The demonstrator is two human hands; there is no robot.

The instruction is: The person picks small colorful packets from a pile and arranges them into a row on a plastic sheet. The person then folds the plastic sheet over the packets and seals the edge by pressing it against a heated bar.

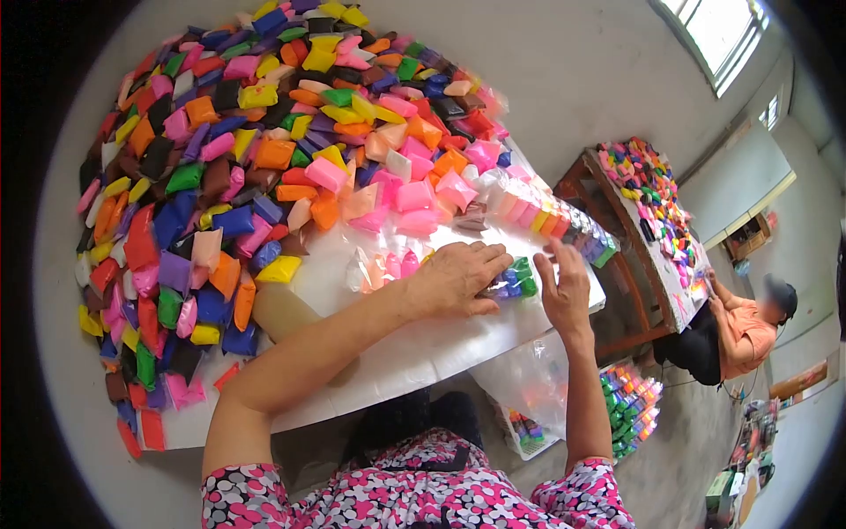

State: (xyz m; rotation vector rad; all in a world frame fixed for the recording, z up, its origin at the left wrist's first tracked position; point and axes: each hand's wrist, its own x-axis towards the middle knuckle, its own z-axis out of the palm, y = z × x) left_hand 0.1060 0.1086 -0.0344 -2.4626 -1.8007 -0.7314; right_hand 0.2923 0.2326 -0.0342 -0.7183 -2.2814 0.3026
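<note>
A short row of small coloured packets in a clear bag lies on the white tabletop, pink at its left and blue and green at its right. My left hand lies across the middle of this row with fingers spread, hiding the packets under it. Just beyond the green packets at the row's right end is my right hand, its thumb and fingers apart and holding nothing. Behind both hands stretches a longer clear-wrapped row of packets, running from pale and pink to black and green.
A big heap of loose coloured packets covers the table's left and back. Below the table's right edge hang a clear plastic bag and a white basket. Bundled packs sit on the floor. Another person works at a second table.
</note>
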